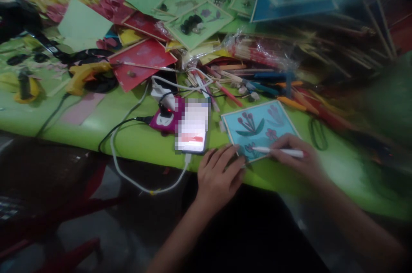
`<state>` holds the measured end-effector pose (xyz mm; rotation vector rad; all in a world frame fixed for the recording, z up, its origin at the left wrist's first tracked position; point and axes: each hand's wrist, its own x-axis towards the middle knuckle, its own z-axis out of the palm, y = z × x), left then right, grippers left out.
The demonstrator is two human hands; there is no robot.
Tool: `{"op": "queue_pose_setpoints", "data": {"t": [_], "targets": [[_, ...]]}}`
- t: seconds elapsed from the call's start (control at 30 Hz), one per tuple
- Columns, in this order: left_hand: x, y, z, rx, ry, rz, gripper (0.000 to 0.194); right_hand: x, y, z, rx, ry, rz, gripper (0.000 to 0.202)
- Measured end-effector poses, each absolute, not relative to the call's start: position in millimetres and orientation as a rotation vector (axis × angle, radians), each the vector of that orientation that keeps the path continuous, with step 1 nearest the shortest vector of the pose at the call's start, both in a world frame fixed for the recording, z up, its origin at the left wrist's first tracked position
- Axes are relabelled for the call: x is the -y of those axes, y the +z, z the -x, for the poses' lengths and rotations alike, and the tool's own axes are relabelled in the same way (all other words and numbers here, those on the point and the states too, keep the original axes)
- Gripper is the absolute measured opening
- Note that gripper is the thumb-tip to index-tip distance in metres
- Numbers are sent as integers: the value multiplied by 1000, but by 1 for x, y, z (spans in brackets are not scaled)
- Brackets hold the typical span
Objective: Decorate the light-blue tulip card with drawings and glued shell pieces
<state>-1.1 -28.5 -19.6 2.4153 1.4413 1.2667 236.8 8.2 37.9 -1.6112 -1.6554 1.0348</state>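
Observation:
A small blue card with a pale wooden border lies near the table's front edge, bearing drawn red and pink flowers with green leaves. My right hand grips a white marker pen, its tip on the flower at the card's lower part. Resting beside the card's lower left corner, my left hand has its fingers stretched out, the tips touching the card's edge. Left of it lies a lit phone, its screen partly blurred, with a white charging cable plugged in.
A purple power strip with plugs adjoins the phone. Yellow glue guns lie to the left. A red framed card, a green framed card, sticks and pens crowd the back. Cables loop over the front edge of the green table.

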Motion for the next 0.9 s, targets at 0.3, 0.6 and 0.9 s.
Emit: {"op": "queue_pose_setpoints", "data": {"t": [0.3, 0.6, 0.9], "targets": [[28, -20, 1, -1442, 1273, -2414, 18, -9, 39, -237, 1659, 1046, 1581, 26], [27, -18, 1, -1438, 1280, -2414, 17, -9, 38, -236, 1659, 1038, 1581, 28], [28, -20, 1, -1444, 1270, -2418, 18, -7, 36, -239, 1670, 1058, 1551, 27]]}}
